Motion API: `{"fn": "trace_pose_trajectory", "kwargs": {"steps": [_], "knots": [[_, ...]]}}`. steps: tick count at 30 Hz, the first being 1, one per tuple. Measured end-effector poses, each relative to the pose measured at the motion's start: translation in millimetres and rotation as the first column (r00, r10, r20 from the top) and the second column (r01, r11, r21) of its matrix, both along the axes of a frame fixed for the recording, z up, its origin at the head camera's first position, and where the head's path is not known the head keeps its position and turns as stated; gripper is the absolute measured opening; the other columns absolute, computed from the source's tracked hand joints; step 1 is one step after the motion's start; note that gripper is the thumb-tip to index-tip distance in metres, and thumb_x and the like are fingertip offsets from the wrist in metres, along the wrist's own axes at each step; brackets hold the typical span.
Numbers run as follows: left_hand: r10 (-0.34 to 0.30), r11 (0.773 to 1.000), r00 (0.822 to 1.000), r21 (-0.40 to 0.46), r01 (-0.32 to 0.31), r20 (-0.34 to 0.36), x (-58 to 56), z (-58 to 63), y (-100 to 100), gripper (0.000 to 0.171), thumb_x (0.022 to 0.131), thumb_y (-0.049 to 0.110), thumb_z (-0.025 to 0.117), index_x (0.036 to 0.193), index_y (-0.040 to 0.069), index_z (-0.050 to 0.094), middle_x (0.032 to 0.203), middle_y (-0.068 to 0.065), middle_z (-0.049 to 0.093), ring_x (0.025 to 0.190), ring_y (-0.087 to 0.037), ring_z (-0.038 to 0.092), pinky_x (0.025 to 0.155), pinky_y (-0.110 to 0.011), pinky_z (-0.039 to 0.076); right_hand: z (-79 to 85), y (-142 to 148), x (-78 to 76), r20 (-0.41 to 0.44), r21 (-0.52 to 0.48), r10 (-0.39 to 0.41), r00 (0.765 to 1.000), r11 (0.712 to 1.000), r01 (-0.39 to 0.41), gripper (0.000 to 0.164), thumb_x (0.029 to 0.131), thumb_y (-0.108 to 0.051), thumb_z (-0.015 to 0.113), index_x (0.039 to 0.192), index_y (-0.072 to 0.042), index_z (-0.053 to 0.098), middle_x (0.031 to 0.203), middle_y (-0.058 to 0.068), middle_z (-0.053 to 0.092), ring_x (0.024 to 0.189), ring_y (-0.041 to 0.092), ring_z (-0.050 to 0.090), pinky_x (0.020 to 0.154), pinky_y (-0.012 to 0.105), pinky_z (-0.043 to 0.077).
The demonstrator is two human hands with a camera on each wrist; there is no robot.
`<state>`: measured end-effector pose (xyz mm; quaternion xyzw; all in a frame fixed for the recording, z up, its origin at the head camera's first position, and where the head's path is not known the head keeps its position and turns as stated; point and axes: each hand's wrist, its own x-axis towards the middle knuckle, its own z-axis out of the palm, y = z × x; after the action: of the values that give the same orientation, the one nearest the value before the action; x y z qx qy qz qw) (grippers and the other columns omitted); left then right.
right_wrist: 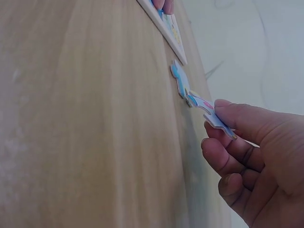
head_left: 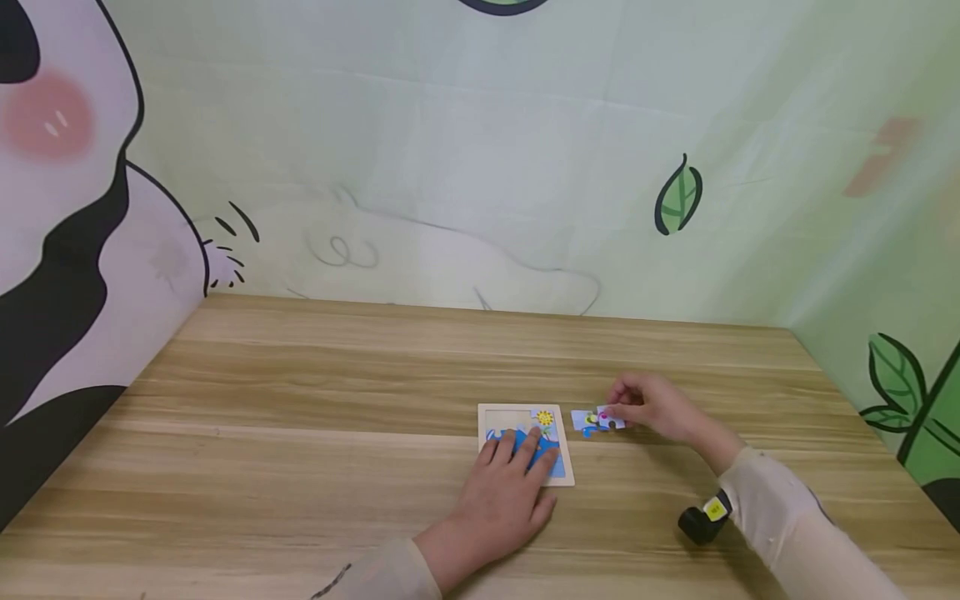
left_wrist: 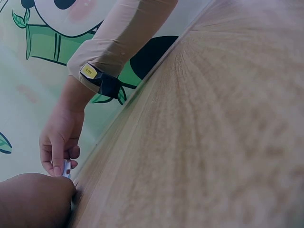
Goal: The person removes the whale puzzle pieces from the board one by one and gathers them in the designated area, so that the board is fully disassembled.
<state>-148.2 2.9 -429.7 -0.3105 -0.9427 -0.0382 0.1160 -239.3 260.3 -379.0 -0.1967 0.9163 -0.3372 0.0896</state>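
A small jigsaw puzzle in a pale wooden frame (head_left: 567, 467) lies on the table, with a sun and blue pieces showing inside and bare wood at its upper left. My left hand (head_left: 498, 496) rests on it, fingers spread over the blue pieces. To the right of the frame, my right hand (head_left: 656, 406) pinches a puzzle piece (right_wrist: 219, 124) between thumb and fingers, tilted above the table. Another puzzle piece (right_wrist: 180, 80) lies flat between the held one and the frame, and the held piece's edge overlaps it in the right wrist view.
The wood-grain table (head_left: 262, 483) reaches back to a pale green printed backdrop (head_left: 420, 167) with a panda at the left and leaves at the right. A black wrist camera (head_left: 703, 521) with a yellow label sits on the right sleeve.
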Motion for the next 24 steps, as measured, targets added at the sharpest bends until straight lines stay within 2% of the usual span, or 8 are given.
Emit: {"fn": "trace_pose_trajectory", "kwargs": {"steps": [9, 18, 24], "knots": [[-0.001, 1.000, 1.000, -0.002, 0.001, -0.003, 1.3, 1.0, 0.1, 0.051, 0.098, 0.047, 0.042, 0.141, 0.022, 0.047, 0.149, -0.007, 0.045, 0.133, -0.032, 0.045, 0.108, -0.046, 0.037, -8.1, 5.5, -1.0, 0.008, -0.025, -0.013, 1.000, 1.000, 0.013, 0.013, 0.088, -0.010, 0.067, 0.092, 0.001, 0.062, 0.076, 0.008, 0.063, 0.064, 0.010, 0.056, 0.057, 0.022, 0.049], [0.003, 1.000, 1.000, -0.001, -0.003, 0.023, 1.6, 1.8, 1.3, 0.050, 0.098, 0.047, 0.041, 0.142, 0.022, 0.046, 0.150, -0.007, 0.043, 0.134, -0.032, 0.044, 0.109, -0.046, 0.036, -12.7, 5.3, -2.0, -0.089, 0.082, -0.058, 0.994, 0.994, 0.065, 0.011, 0.086, -0.014, 0.070, 0.088, -0.004, 0.064, 0.078, 0.003, 0.062, 0.070, 0.011, 0.051, 0.060, 0.020, 0.043], [0.003, 1.000, 1.000, -0.003, -0.003, 0.031, 1.7, 1.5, 2.0, 0.051, 0.099, 0.047, 0.040, 0.143, 0.022, 0.045, 0.151, -0.008, 0.042, 0.135, -0.032, 0.043, 0.110, -0.046, 0.036, -13.2, 5.6, -1.8, -0.113, 0.113, -0.066, 0.991, 0.991, 0.079, 0.011, 0.085, -0.013, 0.070, 0.087, -0.005, 0.064, 0.081, 0.003, 0.064, 0.073, 0.012, 0.053, 0.064, 0.021, 0.045]]}}
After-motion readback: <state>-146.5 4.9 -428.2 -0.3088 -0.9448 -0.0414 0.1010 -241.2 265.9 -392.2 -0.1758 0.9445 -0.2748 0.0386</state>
